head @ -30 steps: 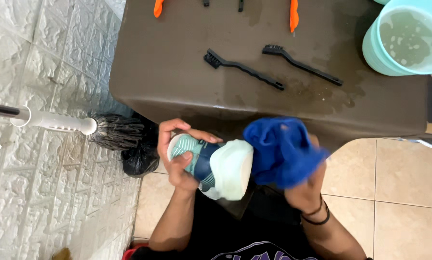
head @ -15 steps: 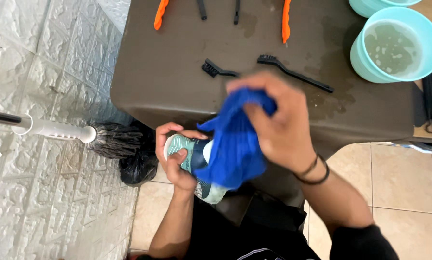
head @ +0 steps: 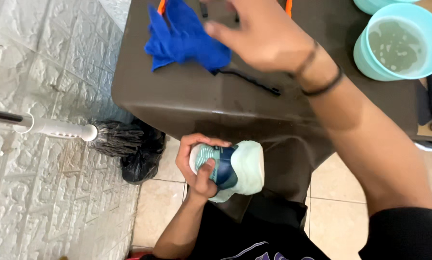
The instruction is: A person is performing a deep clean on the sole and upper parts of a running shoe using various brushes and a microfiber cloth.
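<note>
Left hand [head: 196,168] grips the mint-and-navy sneaker [head: 230,169] near the lap; right hand [head: 261,33], fingers spread and empty, hovers far over the crumpled blue cloth [head: 184,36], just left of it.

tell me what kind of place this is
Probably a home or small-shop shoe-cleaning spot. The left hand holds a shoe below a dark table with a blue cloth, a black brush and a basin of water; a mop rests nearby.
</note>
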